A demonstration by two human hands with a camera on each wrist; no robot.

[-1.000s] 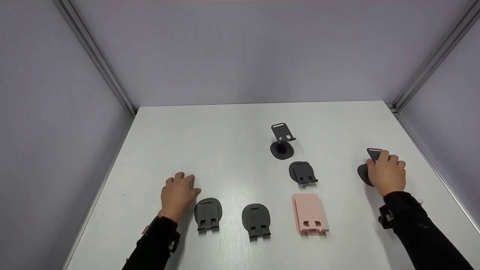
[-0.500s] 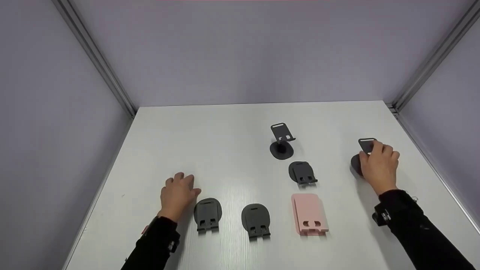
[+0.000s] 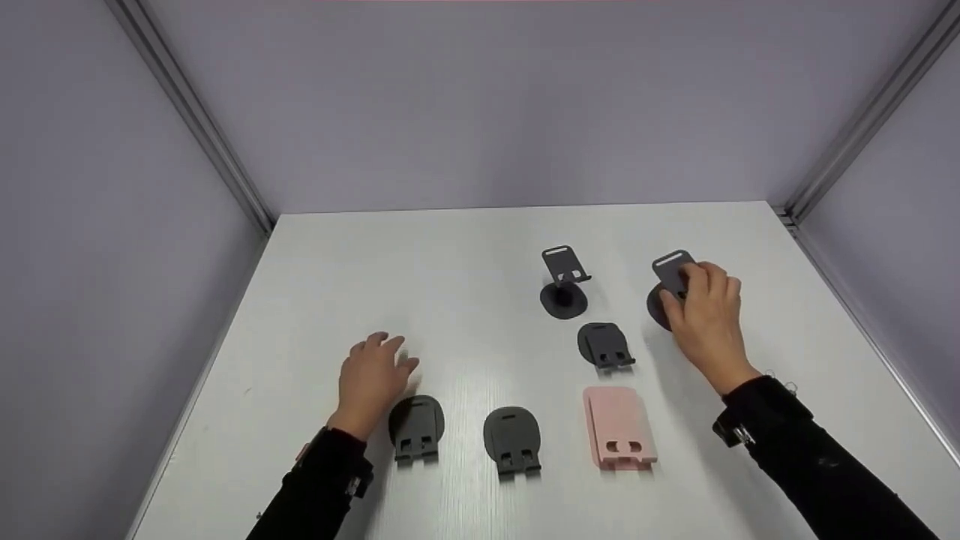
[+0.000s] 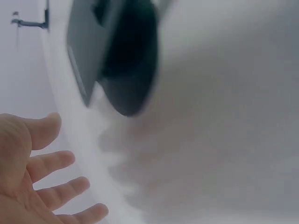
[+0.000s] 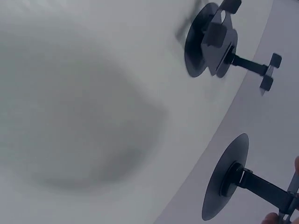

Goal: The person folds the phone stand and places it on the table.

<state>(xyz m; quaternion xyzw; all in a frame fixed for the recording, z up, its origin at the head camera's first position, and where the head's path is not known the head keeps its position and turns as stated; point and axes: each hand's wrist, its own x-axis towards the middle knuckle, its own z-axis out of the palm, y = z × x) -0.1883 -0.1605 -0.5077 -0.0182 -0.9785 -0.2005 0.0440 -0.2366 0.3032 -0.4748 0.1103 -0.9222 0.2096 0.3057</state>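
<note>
My right hand (image 3: 705,322) grips an unfolded dark grey phone stand (image 3: 670,271) by its upper plate. In the right wrist view the round base (image 5: 226,177) of that stand looks raised off the table, and only fingertips show at the edge. My left hand (image 3: 367,386) holds nothing; its fingers are spread in the left wrist view. Just beside it lies a folded dark grey phone stand (image 3: 416,431). Another unfolded dark phone stand (image 3: 564,298) stands upright farther back, to the left of the held one.
On the white table (image 3: 337,285) lie a folded dark stand (image 3: 512,441) at front centre, a smaller folded one (image 3: 604,345) behind, and a pink folded stand (image 3: 621,429) between the arms. Grey panels (image 3: 480,105) wall in the back and sides.
My right hand has carried the phone stand left and farther back, toward the other unfolded stand. My left hand has shifted slightly right and forward, its fingers spreading.
</note>
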